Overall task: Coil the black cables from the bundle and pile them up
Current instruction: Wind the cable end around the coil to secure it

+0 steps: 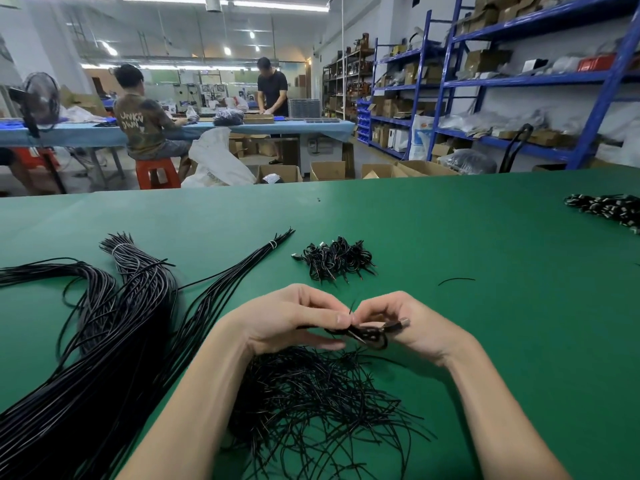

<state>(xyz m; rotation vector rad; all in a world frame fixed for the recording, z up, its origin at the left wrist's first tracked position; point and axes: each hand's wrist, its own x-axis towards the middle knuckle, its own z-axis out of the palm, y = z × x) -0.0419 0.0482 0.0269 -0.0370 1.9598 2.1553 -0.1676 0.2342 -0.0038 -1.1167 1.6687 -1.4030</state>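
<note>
Both hands meet over the green table (485, 341). My left hand (291, 320) and my right hand (412, 323) each pinch one small coiled black cable (370, 336) with a metal plug end sticking out to the right. Below the hands lies a loose tangle of thin black ties or wires (322, 407). A pile of coiled cables (336, 259) sits farther back on the table. Long bundles of straight black cables (114, 334), tied with white bands, spread across the left side.
Another heap of coiled cables (609, 209) lies at the far right edge. A single short black wire (457, 280) lies right of the pile. Beyond the table are two people at a blue bench, cardboard boxes and blue shelving (519, 81).
</note>
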